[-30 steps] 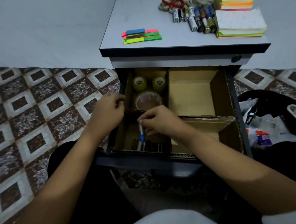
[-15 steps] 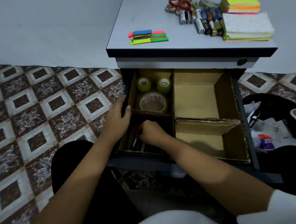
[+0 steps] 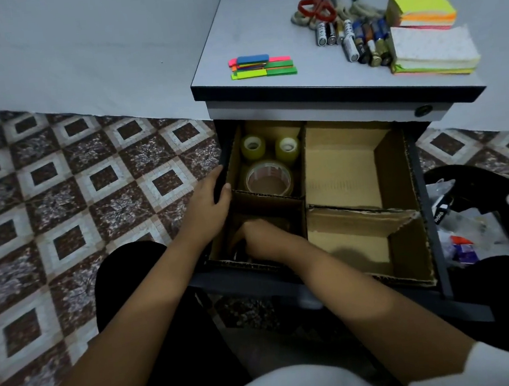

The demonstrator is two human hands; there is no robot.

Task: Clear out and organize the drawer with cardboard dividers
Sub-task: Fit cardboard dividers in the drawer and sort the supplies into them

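The open drawer holds cardboard dividers that split it into several compartments. Two small yellow tape rolls and a large clear tape roll lie in the back left compartment. My left hand grips the drawer's left side, thumb over the cardboard edge. My right hand reaches down into the dark front left compartment, where pens lie. Its fingertips are hidden, so I cannot tell whether they hold anything. Both right-hand compartments show only bare cardboard.
On the cabinet top lie coloured sticky flags, red-handled scissors, several batteries and two sticky-note pads. A black bin with wrappers stands at the drawer's right. Patterned tiles cover the floor on the left.
My right hand has gone from holding a blue-capped pen above the front left compartment to reaching deep inside it. My left hand has slid along the drawer's left side.
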